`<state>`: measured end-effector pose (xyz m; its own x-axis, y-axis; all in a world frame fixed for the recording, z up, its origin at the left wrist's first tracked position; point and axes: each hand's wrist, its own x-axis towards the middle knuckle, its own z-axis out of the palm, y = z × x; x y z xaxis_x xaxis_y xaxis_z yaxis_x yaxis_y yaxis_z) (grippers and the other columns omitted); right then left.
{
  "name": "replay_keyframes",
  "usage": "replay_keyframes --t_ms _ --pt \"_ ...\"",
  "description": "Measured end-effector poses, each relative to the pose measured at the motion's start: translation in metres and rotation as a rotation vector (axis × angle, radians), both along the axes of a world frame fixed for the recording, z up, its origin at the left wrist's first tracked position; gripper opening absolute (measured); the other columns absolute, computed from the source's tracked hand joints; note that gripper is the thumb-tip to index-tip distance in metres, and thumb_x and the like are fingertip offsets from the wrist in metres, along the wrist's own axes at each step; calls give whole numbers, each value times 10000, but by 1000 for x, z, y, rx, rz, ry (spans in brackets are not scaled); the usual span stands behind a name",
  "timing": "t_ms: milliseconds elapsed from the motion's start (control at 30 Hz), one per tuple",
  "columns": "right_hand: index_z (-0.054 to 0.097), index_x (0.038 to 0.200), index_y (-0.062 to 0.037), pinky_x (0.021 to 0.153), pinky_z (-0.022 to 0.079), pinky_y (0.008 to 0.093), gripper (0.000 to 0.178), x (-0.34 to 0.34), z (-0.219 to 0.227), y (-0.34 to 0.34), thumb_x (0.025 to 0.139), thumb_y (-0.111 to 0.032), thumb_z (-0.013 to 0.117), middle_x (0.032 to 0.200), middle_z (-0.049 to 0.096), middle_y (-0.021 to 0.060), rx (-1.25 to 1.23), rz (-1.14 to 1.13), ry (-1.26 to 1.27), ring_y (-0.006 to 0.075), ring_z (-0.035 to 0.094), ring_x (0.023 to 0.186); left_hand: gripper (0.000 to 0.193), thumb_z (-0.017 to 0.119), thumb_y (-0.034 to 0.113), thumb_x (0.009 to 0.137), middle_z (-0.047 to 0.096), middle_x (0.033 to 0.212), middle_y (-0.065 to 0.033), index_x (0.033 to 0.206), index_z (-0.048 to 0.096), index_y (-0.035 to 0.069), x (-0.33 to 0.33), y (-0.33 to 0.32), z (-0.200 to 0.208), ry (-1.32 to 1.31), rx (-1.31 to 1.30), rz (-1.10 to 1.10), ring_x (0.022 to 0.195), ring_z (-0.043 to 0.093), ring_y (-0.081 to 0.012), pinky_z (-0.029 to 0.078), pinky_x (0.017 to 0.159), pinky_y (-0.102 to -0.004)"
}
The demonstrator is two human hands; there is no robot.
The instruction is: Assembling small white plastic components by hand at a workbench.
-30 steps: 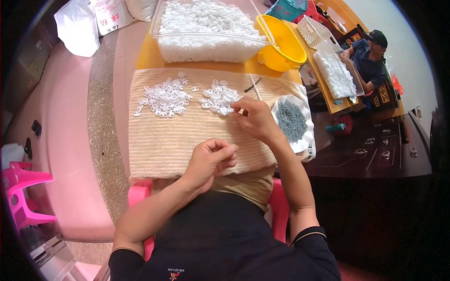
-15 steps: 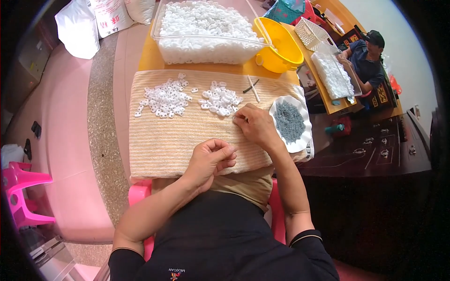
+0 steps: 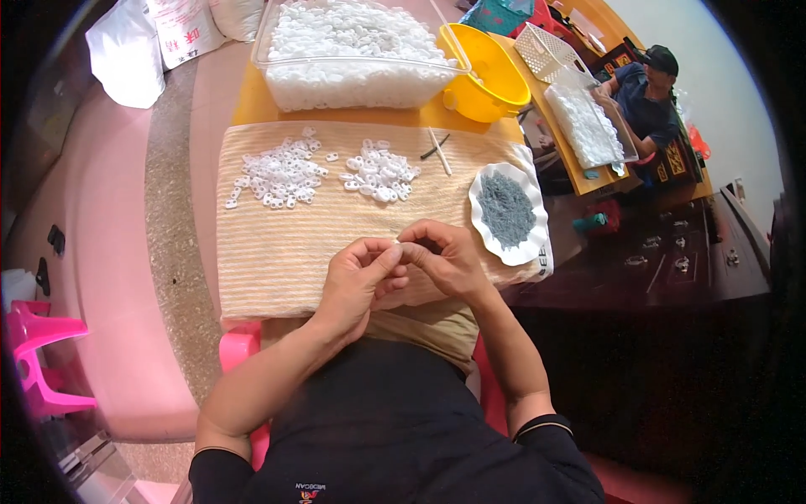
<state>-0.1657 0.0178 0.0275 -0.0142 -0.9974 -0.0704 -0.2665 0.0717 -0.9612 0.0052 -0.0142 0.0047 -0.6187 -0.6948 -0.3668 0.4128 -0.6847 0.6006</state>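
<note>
My left hand (image 3: 354, 275) and my right hand (image 3: 447, 259) meet fingertip to fingertip above the striped towel (image 3: 269, 269). Both are closed in a pinch. A tiny bit of a small white plastic piece (image 3: 396, 243) shows at the right fingertips; what the left fingers hold, if anything, is hidden. Beyond my hands lie two heaps of small white two-holed plastic pieces, a larger left heap (image 3: 281, 172) and a smaller right heap (image 3: 379, 172). Right of my right hand, a white wavy-rimmed plate (image 3: 531, 252) holds many small grey-blue pieces (image 3: 506, 210).
A white stick (image 3: 441, 155) crosses a dark stick (image 3: 428, 154) on the towel. Behind stand a clear bin (image 3: 361, 71) heaped with white pieces and a yellow basin (image 3: 487, 92). A person (image 3: 651, 97) sits at another table, far right. A pink stool (image 3: 50, 361) stands at left.
My right hand has left the edge of the smaller heap and come back toward me to meet my left hand. The whole view has shifted slightly.
</note>
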Motion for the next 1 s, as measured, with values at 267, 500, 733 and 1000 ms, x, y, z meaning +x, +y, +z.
replay_keyframes --t_ms 267,500,733,1000 --pt "632 980 11 665 470 228 117 2 -6 17 868 -23 637 927 618 59 -191 -10 -31 91 579 796 86 622 131 915 643 848 -46 940 611 49 -1 4 -1 20 -12 17 734 623 -98 552 682 -221" --pt "632 913 10 652 480 268 156 -11 3 36 774 60 680 894 610 111 -465 -118 397 192 615 765 61 626 88 903 651 861 -66 906 599 33 -2 5 -1 -36 -22 7 753 639 -116 565 686 -249" --pt "647 895 -12 709 491 369 142 -59 1 56 767 -40 702 898 621 121 -483 -419 974 304 595 847 130 638 52 883 643 874 -68 995 586 13 -2 5 5 -44 -3 35 764 637 -127 568 702 -253" --pt "658 970 0 871 438 414 258 -78 -3 68 770 -150 718 1066 569 154 -361 -405 1140 338 515 1037 173 652 37 869 636 888 -54 1030 594 10 -3 9 1 -61 -14 -13 788 632 -123 568 732 -254"
